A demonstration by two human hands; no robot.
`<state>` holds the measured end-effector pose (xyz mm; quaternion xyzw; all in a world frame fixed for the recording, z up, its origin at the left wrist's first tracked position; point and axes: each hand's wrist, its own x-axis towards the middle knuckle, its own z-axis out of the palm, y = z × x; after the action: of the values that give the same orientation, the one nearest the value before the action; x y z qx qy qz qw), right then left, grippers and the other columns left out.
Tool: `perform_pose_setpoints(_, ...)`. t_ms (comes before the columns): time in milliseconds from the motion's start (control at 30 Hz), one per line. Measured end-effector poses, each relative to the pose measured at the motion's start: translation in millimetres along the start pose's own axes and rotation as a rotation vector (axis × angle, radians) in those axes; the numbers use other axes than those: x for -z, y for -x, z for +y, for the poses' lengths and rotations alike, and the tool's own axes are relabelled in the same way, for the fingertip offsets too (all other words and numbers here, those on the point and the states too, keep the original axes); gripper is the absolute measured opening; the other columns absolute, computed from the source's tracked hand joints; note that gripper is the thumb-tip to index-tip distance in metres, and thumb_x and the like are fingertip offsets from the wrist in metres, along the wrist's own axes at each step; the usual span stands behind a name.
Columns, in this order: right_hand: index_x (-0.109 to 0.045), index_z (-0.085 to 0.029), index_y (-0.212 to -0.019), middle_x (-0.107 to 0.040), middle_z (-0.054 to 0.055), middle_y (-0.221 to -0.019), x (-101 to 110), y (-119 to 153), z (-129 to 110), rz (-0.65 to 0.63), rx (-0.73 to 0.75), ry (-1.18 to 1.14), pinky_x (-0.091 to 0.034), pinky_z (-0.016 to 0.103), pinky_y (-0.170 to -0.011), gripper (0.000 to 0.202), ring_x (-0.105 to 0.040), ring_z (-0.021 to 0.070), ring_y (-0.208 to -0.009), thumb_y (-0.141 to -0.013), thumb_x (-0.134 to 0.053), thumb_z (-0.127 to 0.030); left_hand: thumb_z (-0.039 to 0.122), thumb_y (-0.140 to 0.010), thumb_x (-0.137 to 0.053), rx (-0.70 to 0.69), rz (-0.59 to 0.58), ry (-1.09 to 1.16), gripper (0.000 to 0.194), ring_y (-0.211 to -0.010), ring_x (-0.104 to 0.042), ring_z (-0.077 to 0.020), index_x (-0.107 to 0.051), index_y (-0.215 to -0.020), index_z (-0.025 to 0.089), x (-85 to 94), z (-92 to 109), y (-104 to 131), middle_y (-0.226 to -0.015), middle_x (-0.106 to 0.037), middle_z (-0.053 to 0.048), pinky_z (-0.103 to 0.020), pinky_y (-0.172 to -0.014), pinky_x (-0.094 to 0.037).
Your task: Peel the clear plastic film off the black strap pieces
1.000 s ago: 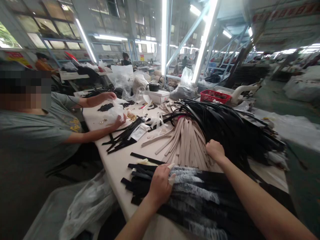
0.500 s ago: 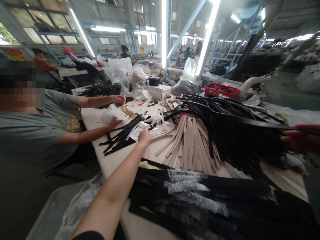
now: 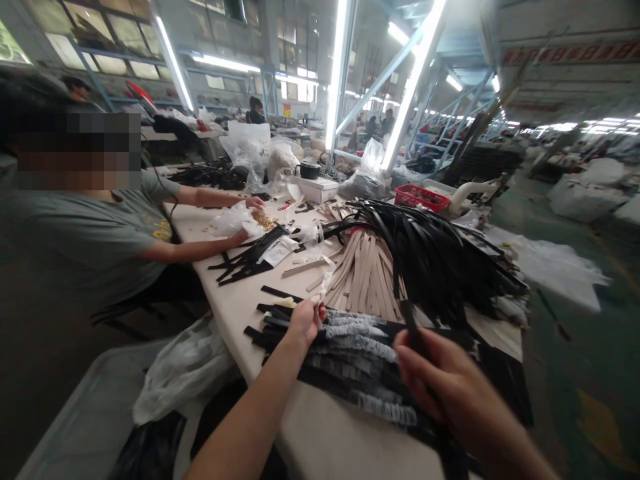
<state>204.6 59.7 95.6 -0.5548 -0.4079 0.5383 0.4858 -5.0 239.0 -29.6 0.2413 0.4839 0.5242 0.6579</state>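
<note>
My left hand (image 3: 305, 323) is closed on a thin strip of crinkled whitish plastic (image 3: 327, 283) that sticks up from the fingers. Black straps (image 3: 411, 317) are gripped in my right hand (image 3: 435, 367); one end rises above the fingers and the rest hangs down past the wrist, slightly blurred. Between and below my hands lie black strap bundles (image 3: 265, 337) with gathered translucent plastic wraps (image 3: 363, 347) around them. Beyond them, beige straps (image 3: 373, 273) fan out on the table, beside a large heap of black straps (image 3: 430, 260).
At the left a co-worker in a grey shirt (image 3: 95, 233) reaches over small gold metal parts (image 3: 267, 220) and a plastic bag (image 3: 233, 220). A red basket (image 3: 423, 198) and a white box (image 3: 316, 189) stand at the table's back. A plastic-lined bin (image 3: 75, 413) is beside the table (image 3: 230, 307).
My right hand has come in from the far right with black straps in it. My left hand has moved back toward me and right, over the wrapped bundles. The view has turned rightward.
</note>
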Motion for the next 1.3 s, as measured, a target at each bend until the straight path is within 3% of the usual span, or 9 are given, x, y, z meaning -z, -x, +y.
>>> perform_pose_setpoints(133,-0.067,-0.016,-0.101,-0.069,0.003,-0.074,-57,-24,70,0.077,-0.117,-0.068,-0.023,0.018,-0.031,0.041,-0.038,0.0036,-0.033,-0.074,-0.077,-0.046,0.018,-0.075,-0.069,0.081,-0.054,0.140,0.012,-0.067,-0.066,-0.0145,-0.067,-0.085,0.012,9.8,-37,63,-0.079,-0.069,-0.008,-0.024,-0.062,-0.055)
perform_pose_setpoints(200,-0.066,-0.015,-0.104,-0.072,0.007,-0.084,-72,-33,101,0.086,-0.161,-0.173,-0.023,0.018,-0.031,0.046,-0.037,0.0024,-0.032,-0.075,-0.076,-0.048,0.018,-0.072,-0.074,0.082,-0.054,0.160,0.017,-0.066,-0.065,-0.0137,-0.069,-0.087,0.011,15.4,-44,81,-0.079,-0.070,-0.007,-0.021,-0.060,-0.053)
perform_pose_setpoints(300,-0.067,-0.013,-0.102,-0.073,0.009,-0.085,-82,-32,127,0.015,-0.202,-0.259,-0.021,0.018,-0.031,0.046,-0.035,0.0015,-0.031,-0.076,-0.074,-0.050,0.020,-0.069,-0.077,0.070,-0.032,0.140,0.023,-0.059,-0.063,-0.0118,-0.071,-0.089,0.012,21.7,-49,99,-0.073,-0.069,-0.005,-0.020,-0.053,-0.051)
perform_pose_setpoints(400,-0.067,-0.012,-0.092,-0.068,0.002,-0.066,-89,-24,138,-0.029,-0.213,-0.342,-0.019,0.017,-0.032,0.042,-0.031,0.0014,-0.031,-0.076,-0.075,-0.050,0.021,-0.069,-0.077,0.065,-0.022,0.091,0.027,-0.057,-0.065,-0.0146,-0.070,-0.094,0.013,22.9,-55,111,-0.075,-0.070,-0.006,-0.023,-0.051,-0.052)
perform_pose_setpoints(533,-0.062,-0.014,-0.080,-0.039,-0.011,-0.037,-92,-20,148,-0.061,-0.245,-0.445,-0.017,0.016,-0.034,0.036,-0.024,0.0020,-0.031,-0.069,-0.082,-0.043,0.027,-0.073,-0.075,0.003,-0.054,-0.018,0.029,-0.061,-0.068,-0.0182,-0.068,-0.098,0.015,21.2,-66,121,-0.080,-0.072,-0.009,-0.028,-0.056,-0.055)
perform_pose_setpoints(633,-0.060,-0.016,-0.082,-0.035,-0.014,-0.039,-89,-19,152,-0.111,-0.285,-0.530,-0.015,0.016,-0.035,0.036,-0.020,0.0013,-0.033,-0.066,-0.085,-0.036,0.029,-0.072,-0.076,-0.009,-0.125,-0.010,0.029,-0.066,-0.068,-0.0167,-0.069,-0.096,0.015,22.2,-70,125,-0.084,-0.072,-0.008,-0.026,-0.062,-0.054)
perform_pose_setpoints(833,-0.058,-0.017,-0.081,-0.036,-0.013,-0.046,-87,-14,155,-0.148,-0.318,-0.715,-0.012,0.015,-0.035,0.030,-0.014,0.0008,-0.036,-0.073,-0.080,-0.036,0.031,-0.069,-0.076,0.120,-0.291,0.033,0.025,-0.063,-0.064,-0.0154,-0.073,-0.084,0.012,30.9,-69,130,-0.074,-0.071,-0.008,-0.024,-0.062,-0.050)
perform_pose_setpoints(967,-0.060,-0.016,-0.084,-0.039,-0.012,-0.049,-87,-12,162,-0.151,-0.337,-0.779,-0.015,0.015,-0.035,0.031,-0.016,0.0011,-0.036,-0.077,-0.076,-0.041,0.029,-0.069,-0.075,0.134,-0.281,-0.016,0.022,-0.059,-0.062,-0.0152,-0.074,-0.083,0.011,37.7,-70,133,-0.070,-0.070,-0.008,-0.025,-0.058,-0.048)
perform_pose_setpoints(1300,-0.061,-0.013,-0.083,-0.035,-0.013,-0.046,-85,-13,178,-0.142,-0.353,-0.786,-0.014,0.013,-0.034,0.026,-0.017,0.0000,-0.037,-0.068,-0.082,-0.019,0.017,-0.066,-0.071,0.008,-0.196,-0.158,0.013,-0.075,-0.066,-0.0188,-0.075,-0.078,0.015,45.7,-72,140,-0.079,-0.074,-0.007,-0.026,-0.070,-0.048)
